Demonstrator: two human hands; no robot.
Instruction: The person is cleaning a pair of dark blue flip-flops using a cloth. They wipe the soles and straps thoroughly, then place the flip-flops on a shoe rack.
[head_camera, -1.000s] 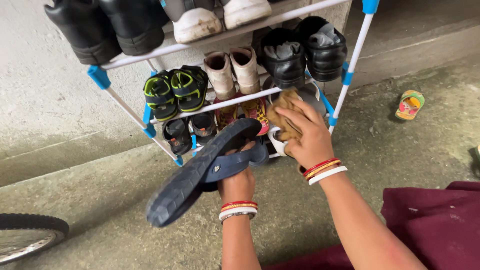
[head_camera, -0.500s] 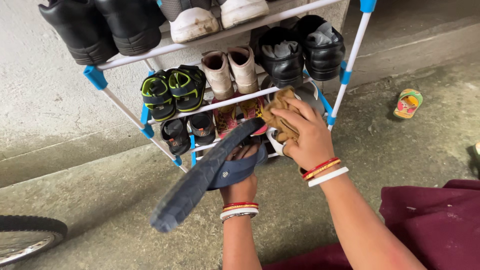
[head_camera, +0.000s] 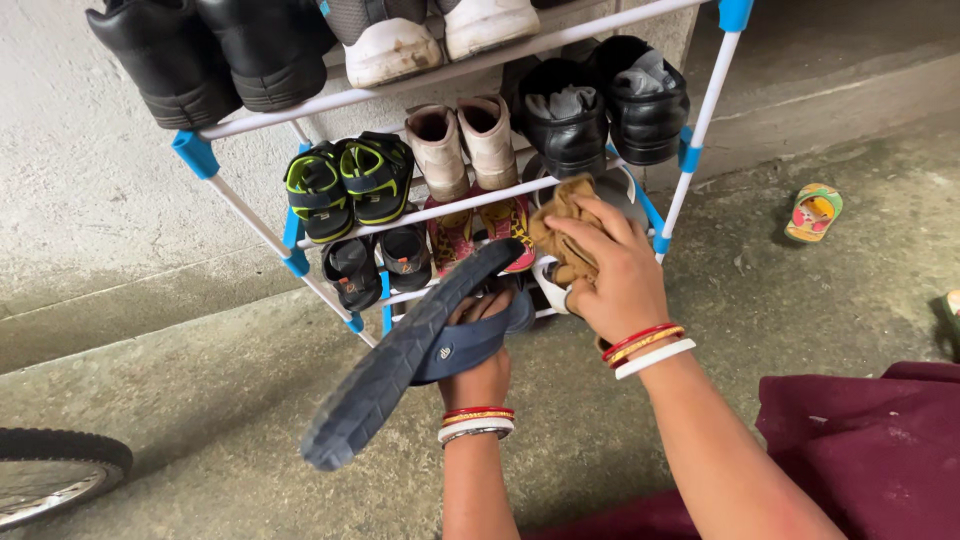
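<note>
My left hand (head_camera: 478, 375) grips a dark blue slipper (head_camera: 400, 355) by its strap, with the ridged sole turned up and toward the left. My right hand (head_camera: 615, 270) clutches a crumpled brown cloth (head_camera: 562, 222) just right of the slipper's toe end, in front of the shoe rack (head_camera: 300, 240). Both wrists wear red, gold and white bangles.
The white and blue rack holds black shoes (head_camera: 600, 100), green-trimmed sandals (head_camera: 350, 180), beige boots (head_camera: 465, 140) and small sandals (head_camera: 375, 262) below. A small colourful slipper (head_camera: 813, 212) lies on the concrete floor at right. A bicycle tyre (head_camera: 55, 470) shows at bottom left, maroon fabric (head_camera: 880, 450) at bottom right.
The slipper has tilted so its sole edge faces me more, and its heel end has dropped slightly. My right hand with the cloth has barely moved.
</note>
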